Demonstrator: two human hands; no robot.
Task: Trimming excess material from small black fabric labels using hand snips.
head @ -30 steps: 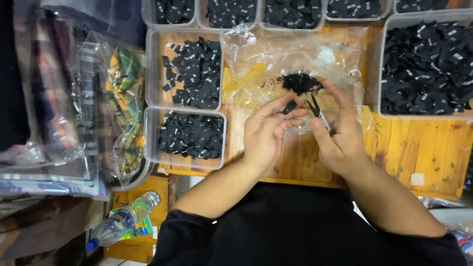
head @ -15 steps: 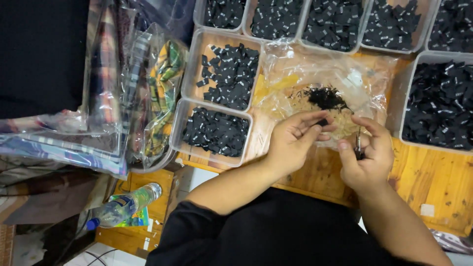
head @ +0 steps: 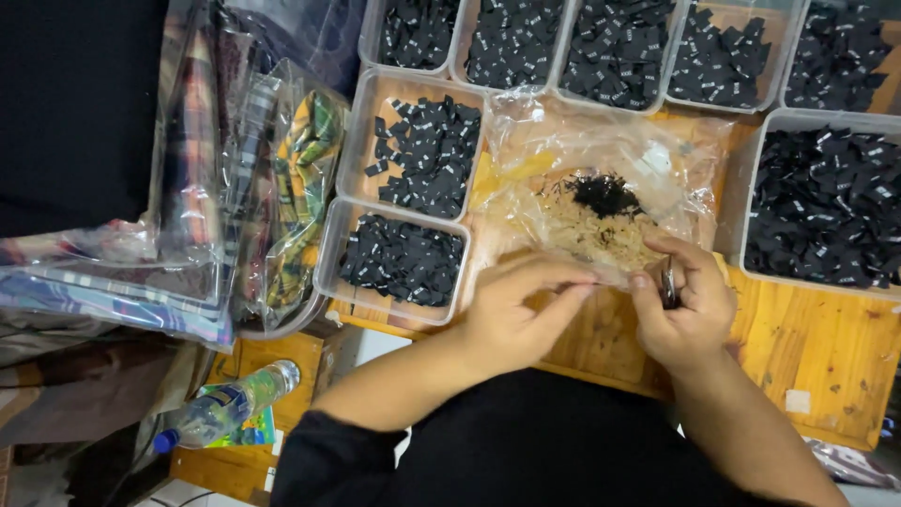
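Head view: both hands have dropped closer to the body since a second ago, off the black heap. Left hand point(head: 511, 314) now lies half-curled, fingertips point(head: 587, 282) pinched at the near edge of the clear plastic bag point(head: 601, 178). Right hand point(head: 690, 300) stays closed round small dark scissors point(head: 668, 282), just right of that pinch. Beyond the grip, black clippings point(head: 603, 192) and pale threads point(head: 601, 233) sit on the bag. Trays of black labels point(head: 404, 258) flank it left.

Small black woven labels point(head: 418, 155) fill clear plastic tubs point(head: 357, 150) across counter top; crumpled clear plastic bag point(head: 563, 150) centre; clear-wrapped plaid fabric packs point(head: 202, 188) left; labelled plastic bottle point(head: 225, 408) bottom left.
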